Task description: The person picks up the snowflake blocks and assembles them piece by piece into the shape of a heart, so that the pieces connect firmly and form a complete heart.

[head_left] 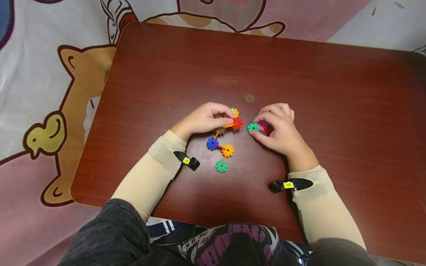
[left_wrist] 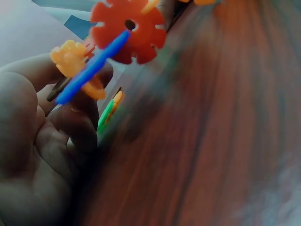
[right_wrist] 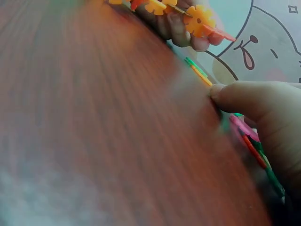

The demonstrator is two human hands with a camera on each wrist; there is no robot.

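My left hand [head_left: 211, 119] pinches the upper end of a chain of notched plastic discs, near its red disc [head_left: 237, 123]. From there the chain runs toward me through a blue disc [head_left: 212, 143] and an orange disc [head_left: 227, 150] to a green end disc [head_left: 221, 166]. In the left wrist view, the blue disc [left_wrist: 89, 70] stands edge-on before the red one. To the right, my right hand [head_left: 281, 129] has thumb and index at opposite edges of a loose green disc [head_left: 253, 127]. A pink disc [head_left: 262, 125] and a red one lie partly hidden under its fingers.
A brown disc [head_left: 249, 98] lies alone beyond the hands. Overlapping green and yellow discs [right_wrist: 200, 73] lie flat just past the left fingertips. The brown wooden table [head_left: 349, 140] ends near my lap; a cartoon-print cloth [head_left: 26, 88] is beyond its left and far edges.
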